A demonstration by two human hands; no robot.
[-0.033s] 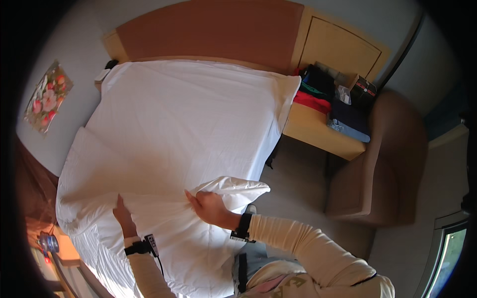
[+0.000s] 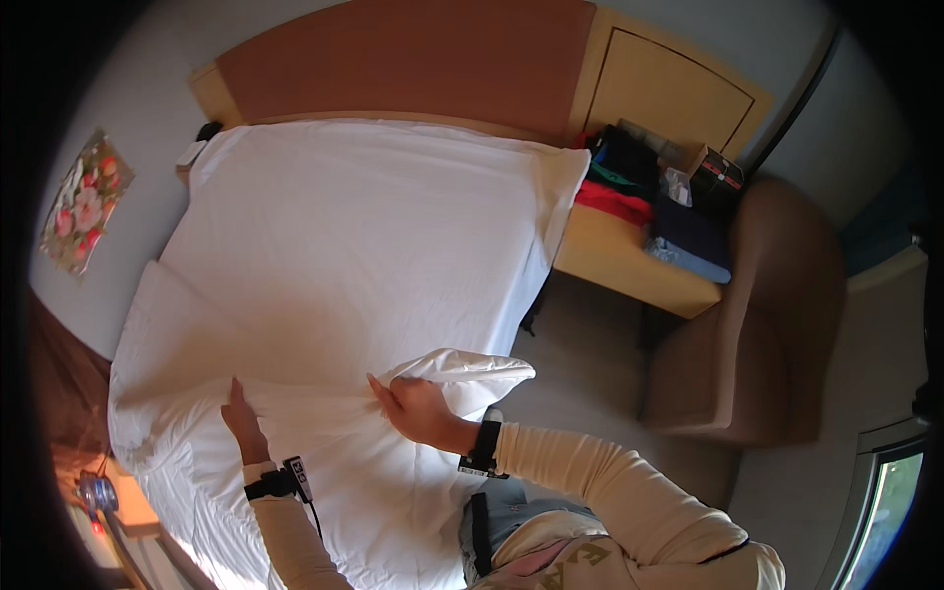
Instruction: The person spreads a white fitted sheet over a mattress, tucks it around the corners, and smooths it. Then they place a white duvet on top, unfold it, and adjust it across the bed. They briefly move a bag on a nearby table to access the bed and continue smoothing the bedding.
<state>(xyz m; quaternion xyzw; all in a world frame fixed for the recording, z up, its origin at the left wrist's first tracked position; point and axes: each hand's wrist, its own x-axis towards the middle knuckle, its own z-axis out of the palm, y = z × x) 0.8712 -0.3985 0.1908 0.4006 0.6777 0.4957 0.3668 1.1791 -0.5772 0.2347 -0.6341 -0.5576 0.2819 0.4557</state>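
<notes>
Below the headboard (image 2: 403, 69), right hand (image 2: 417, 407) grips white bedding (image 2: 344, 251); left hand (image 2: 242, 420) touches it.

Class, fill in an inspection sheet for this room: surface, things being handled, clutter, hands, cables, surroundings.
Surface: bed under white fabric, smoother toward the headboard, wrinkled near the hands.
Things handled: white sheet, bunched up at the right hand.
Clutter: folded clothes on the wooden bedside unit; dark box behind them.
Hands: right hand grips the sheet; left hand is at the sheet, grip unclear.
Cables: black cable by the left wrist.
Surroundings: brown armchair at right; flower picture on the left wall.
</notes>
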